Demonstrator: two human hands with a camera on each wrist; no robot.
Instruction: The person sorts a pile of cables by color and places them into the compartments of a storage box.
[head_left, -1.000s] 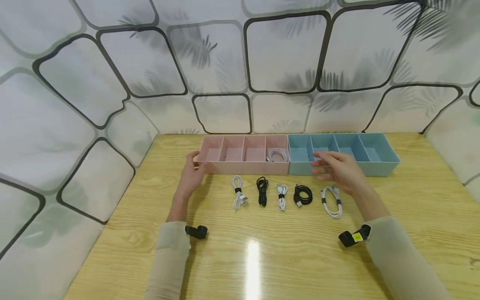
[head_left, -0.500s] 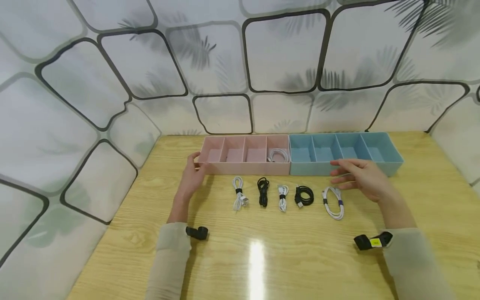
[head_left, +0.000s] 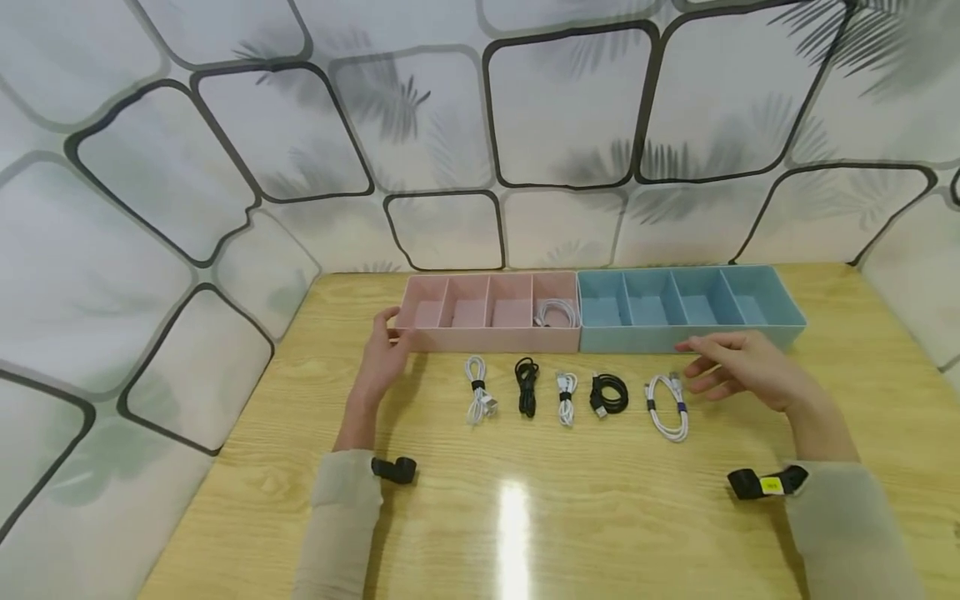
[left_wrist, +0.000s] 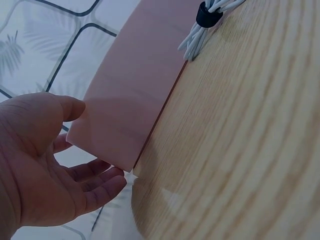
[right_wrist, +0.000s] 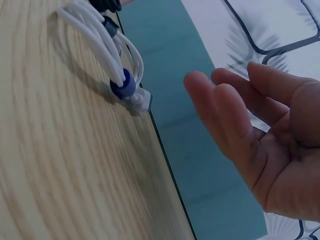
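Observation:
At the left end of the pink compartment box (head_left: 495, 339), my left hand (head_left: 381, 358) rests with its thumb at the front corner and its fingers loosely bent around the end. My right hand (head_left: 750, 371) hovers before the blue compartment box (head_left: 675, 339), palm facing left, fingers relaxed and holding nothing. Nearest to it lies a white cable loop (head_left: 672, 432) with dark bands, one of them blue-purple in the right wrist view. Left of that lie a coiled black cable (head_left: 617, 406), a small white cable bundle (head_left: 566, 408), a black cable bundle (head_left: 527, 392) and a longer white cable bundle (head_left: 477, 400).
A coiled white cable (head_left: 558, 304) sits in the pink box's rightmost compartment. Both boxes stand end to end near the back edge of the wooden table (head_left: 592, 517). Behind them hangs a patterned backdrop (head_left: 570, 108).
My right hand has moved right, from in front of the blue box's left half toward its right half, and slightly nearer the body. The left hand has stayed at the pink box.

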